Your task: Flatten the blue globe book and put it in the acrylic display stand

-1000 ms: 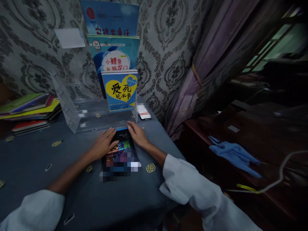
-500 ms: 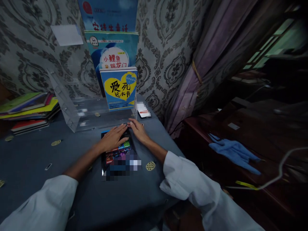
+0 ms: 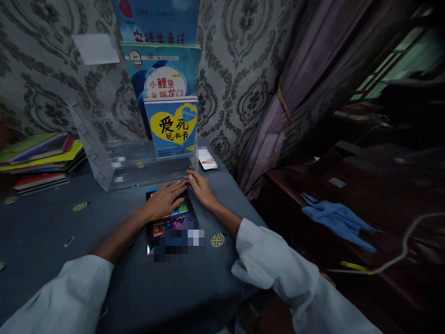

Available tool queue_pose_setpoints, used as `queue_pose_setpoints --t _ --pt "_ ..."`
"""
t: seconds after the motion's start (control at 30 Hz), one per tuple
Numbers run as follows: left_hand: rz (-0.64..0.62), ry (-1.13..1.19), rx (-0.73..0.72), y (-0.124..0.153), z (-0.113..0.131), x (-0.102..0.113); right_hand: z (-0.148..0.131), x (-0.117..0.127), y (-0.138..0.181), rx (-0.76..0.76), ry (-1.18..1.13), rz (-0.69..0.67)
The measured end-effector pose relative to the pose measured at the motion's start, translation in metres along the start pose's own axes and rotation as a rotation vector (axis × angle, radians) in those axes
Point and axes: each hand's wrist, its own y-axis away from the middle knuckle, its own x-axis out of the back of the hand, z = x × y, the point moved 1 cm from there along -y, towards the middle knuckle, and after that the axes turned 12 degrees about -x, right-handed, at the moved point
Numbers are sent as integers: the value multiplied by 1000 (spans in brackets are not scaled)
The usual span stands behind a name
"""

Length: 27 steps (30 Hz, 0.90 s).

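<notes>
Head view: we see a flat, black rectangular book with bright multicoloured picture squares (image 3: 167,226) lying on a blue-grey, cloth-covered bench (image 3: 167,292). Taking that book as the middle of our clock, our bare left hand (image 3: 165,202) lies palm down across its twelve o'clock end, fingers extended and released, pressing on it at most. Our bare right hand (image 3: 201,189) sits between one and two, beside the top corner, its fingers loosely stretched and clasping nothing we can see; we cannot tell whether they touch the edge. The book's lower end is pixelated, so its print is unreadable there.

Just beyond, from eleven to twelve, stands a clear plastic tiered stand (image 3: 100,160), carrying a small blue book with a yellow heart (image 3: 174,130) in front of a teal picture book (image 3: 163,69) and a tall blue book (image 3: 160,23). A loose pile of colourful books (image 3: 43,153) lies at ten, and a partly blurred white flat object (image 3: 206,158) at one.

In our judgement, the main risk is sliding: a forward push by the left palm could skid the book towards twelve and knock the stand, rocking what leans there. Uneven pressure might swivel it, since the right fingers grip no edge. With both sets of fingertips so close, they could also block each other. Our loose white right sleeve (image 3: 267,260) might drag the cloth covering near four o'clock.
</notes>
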Motion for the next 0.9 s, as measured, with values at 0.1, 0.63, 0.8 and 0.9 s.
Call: queue_pose_setpoints --t 0.1,0.63,0.8,0.9 --pt "20 -1 -17 0 0 0 -5 1 4 40 13 -4" --pt "44 46 -91 -1 10 7 -12 4 10 110 187 -41" --pt "24 70 -99 1 20 9 -12 4 10 104 185 -49" --pt "13 75 -98 4 24 10 -11 4 9 98 181 -46"
